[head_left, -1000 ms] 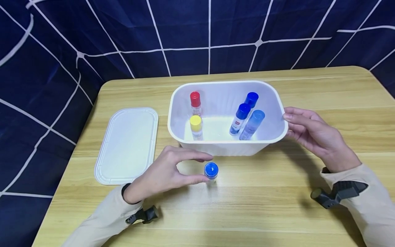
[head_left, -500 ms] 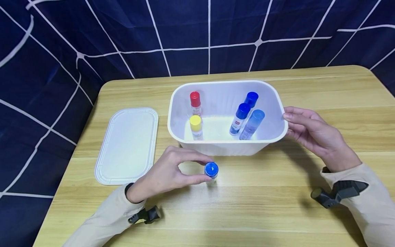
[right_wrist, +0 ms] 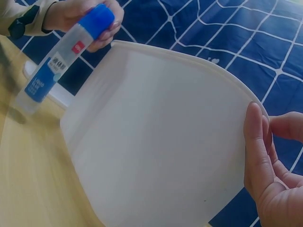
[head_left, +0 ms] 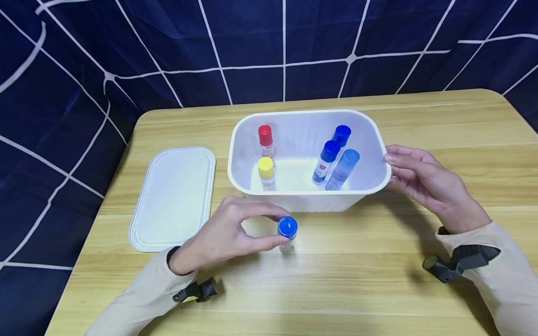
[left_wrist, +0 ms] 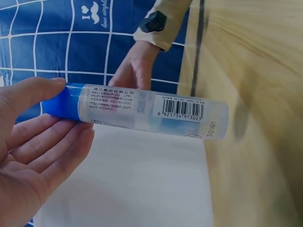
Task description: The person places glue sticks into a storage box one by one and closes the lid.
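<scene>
Wooden tabletop [head_left: 336, 284] below a navy grid-lined cloth [head_left: 252, 37], with a white bin [head_left: 319, 203] and a clear bottle [head_left: 287, 232]

A person's left hand [head_left: 233, 226] pinches the clear bottle by its blue cap, thumb on the near side and fingers on the far side, with no slack between them. The bottle is roughly upright just in front of the white bin; whether its base touches the wood is hard to tell. Its label, seen from the left wrist, carries small print and a barcode [left_wrist: 183, 109].

At the bin's right end, the right hand [head_left: 433, 182] has its fingers bent and holds the rim pinched between them and the thumb.

Inside the bin are 5 bottles: 1 red-capped bottle [head_left: 266, 137] and 1 yellow-capped bottle [head_left: 266, 171] on the left, then 2 dark blue-capped bottles [head_left: 325, 162] and 1 light blue-capped bottle [head_left: 342, 170] grouped on the right.

Left of the bin, a white lid [head_left: 174, 200] lies flat.
</scene>
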`<state>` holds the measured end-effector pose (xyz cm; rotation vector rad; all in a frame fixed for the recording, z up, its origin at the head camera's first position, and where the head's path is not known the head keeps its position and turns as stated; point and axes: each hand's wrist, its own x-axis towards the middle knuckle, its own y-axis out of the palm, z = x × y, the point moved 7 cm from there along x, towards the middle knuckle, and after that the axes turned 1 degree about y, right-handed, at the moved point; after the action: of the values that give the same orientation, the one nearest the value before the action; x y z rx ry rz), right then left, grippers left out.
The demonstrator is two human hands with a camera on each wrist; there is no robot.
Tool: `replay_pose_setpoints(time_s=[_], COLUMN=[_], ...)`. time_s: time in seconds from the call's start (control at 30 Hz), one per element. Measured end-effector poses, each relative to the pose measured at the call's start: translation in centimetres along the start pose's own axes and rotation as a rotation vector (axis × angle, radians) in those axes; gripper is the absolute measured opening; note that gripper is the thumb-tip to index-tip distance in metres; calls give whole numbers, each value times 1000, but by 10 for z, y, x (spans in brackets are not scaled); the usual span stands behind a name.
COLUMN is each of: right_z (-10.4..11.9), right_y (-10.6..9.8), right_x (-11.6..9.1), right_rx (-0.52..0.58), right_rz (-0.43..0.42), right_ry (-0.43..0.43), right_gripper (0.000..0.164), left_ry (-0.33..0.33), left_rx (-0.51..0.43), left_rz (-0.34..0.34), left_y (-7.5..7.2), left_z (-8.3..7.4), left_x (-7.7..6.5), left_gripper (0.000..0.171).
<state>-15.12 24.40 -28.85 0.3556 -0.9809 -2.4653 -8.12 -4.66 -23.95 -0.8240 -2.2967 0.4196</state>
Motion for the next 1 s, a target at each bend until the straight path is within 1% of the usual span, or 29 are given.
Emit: replay_pose_setpoints(time_s=[0.17,0.27,0.5,0.67,0.87,1.0], right_z=[1,2,4,5,2,0], right_y=[-1,-1,-1,-2,3,6], right_x=[-2,-3,-6,-7,-4,-1], right_rx=[-1,-1,-15,-7,3,-4], right_rz=[-7,-8,-18,-22,-6,1], right_ry=[-4,-6,-7,-13,-16,-11], right_gripper=[34,34,34,34,34,33], left_ry=[25,48,80,108,118,137], left_rx=[9,11,7,24,45,64], left_rz=[-11,-28,-47,-62,-82,-97], left_y=[-6,-10,-15,-17,-23,-28], left_z=[-10,-15,-21,-25,-28,-31], left_x=[7,11,18,24,25,26], left_gripper=[29,29,30,29,29,28])
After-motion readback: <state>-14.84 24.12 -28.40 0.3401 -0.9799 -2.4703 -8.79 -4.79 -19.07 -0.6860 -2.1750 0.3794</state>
